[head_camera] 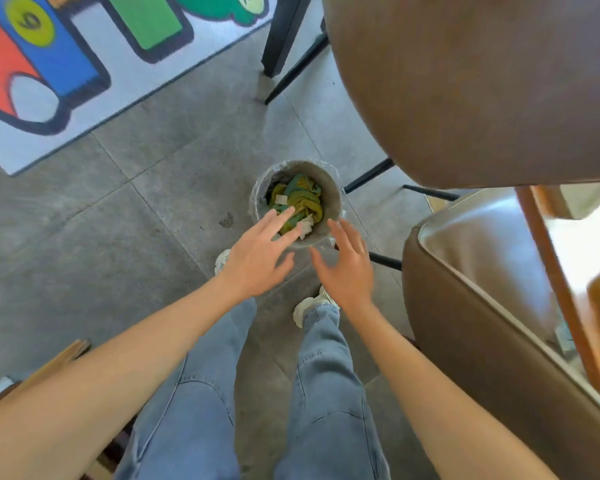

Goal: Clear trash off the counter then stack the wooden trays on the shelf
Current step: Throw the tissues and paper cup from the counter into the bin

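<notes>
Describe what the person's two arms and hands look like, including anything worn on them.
Both forearms are bare up to the frame edge, with no sleeves in sight. The left hand and right hand wear no gloves, and no rings, watch or bracelets show. Fingers look slim, nails short and plain.

Open grey floor (125, 216) lies to the left of the round bin (329, 188), bounded farther left by the coloured rug (84, 64), so approach from that side is unobstructed. To the right, the brown chair back (465, 91) overhangs the bin's upper right, its black legs (368, 178) pass just beside the rim, and a second padded seat (482, 289) closes the lower right. Directly above the bin mouth, the left hand (257, 258) and right hand (347, 268), both spread and empty, occupy the near edge, while crumpled green and yellow trash (302, 199) fills the interior.
</notes>
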